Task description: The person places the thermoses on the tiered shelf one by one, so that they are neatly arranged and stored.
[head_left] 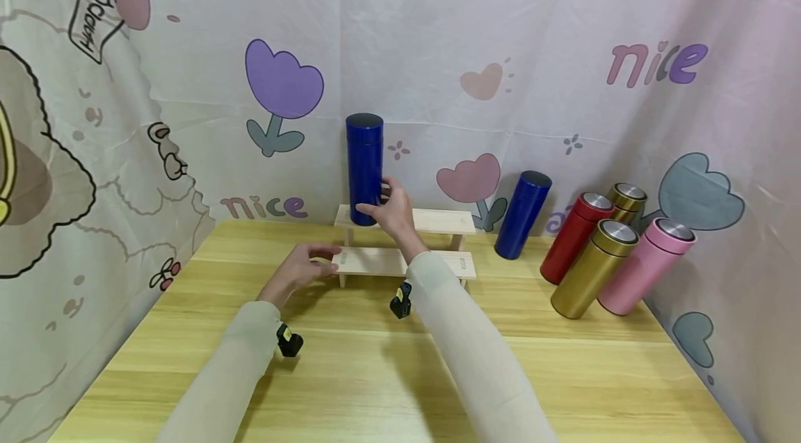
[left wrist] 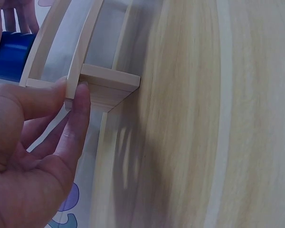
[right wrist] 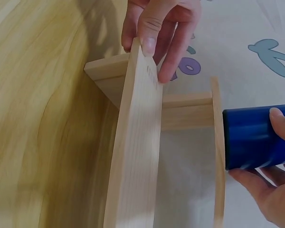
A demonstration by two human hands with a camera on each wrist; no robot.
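My right hand [head_left: 395, 212] grips a dark blue thermos bottle [head_left: 365, 165] low on its body, thumb on the near side. The bottle stands upright at the left end of the upper shelf of a small two-step wooden rack [head_left: 438, 220]; in the right wrist view the base of the blue bottle [right wrist: 256, 137] meets that shelf's top. My left hand [head_left: 303, 268] pinches the left end of the lower shelf [head_left: 375, 262], with the thumb on top and fingers underneath, as the left wrist view shows of the hand [left wrist: 33, 147].
Right of the rack stands a second blue bottle [head_left: 523, 215]. Further right are a red bottle [head_left: 576, 238], a pink bottle [head_left: 647, 266], and two gold bottles, one in front [head_left: 594, 269] and one behind [head_left: 626, 201]. A printed curtain [head_left: 400, 46] hangs behind the wooden table [head_left: 350, 373].
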